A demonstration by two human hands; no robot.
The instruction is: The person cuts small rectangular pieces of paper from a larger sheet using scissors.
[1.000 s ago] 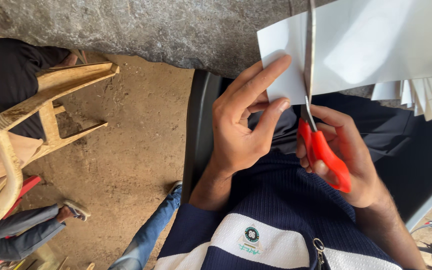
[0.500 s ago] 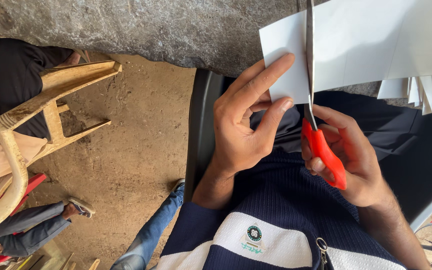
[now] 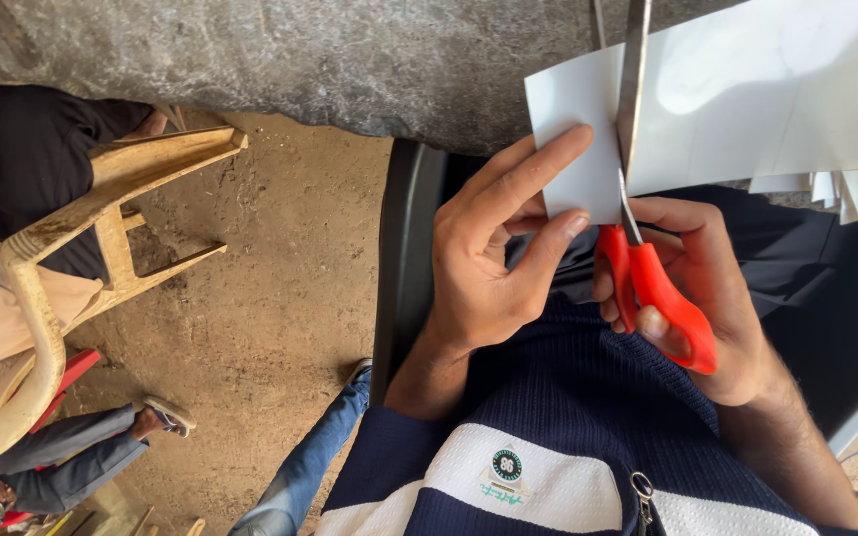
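Red scissors (image 3: 659,288): gripped in right hand (image 3: 702,298), blades biting white paper (image 3: 747,99).
Left hand (image 3: 494,248): pinching paper's edge.

A left hand (image 3: 494,263) pinches the white paper sheet (image 3: 747,99) left of the red-handled steel scissors (image 3: 647,248), which the right hand (image 3: 707,298) holds. A tan plastic chair (image 3: 71,258) stands far left on the dirt floor (image 3: 280,268).
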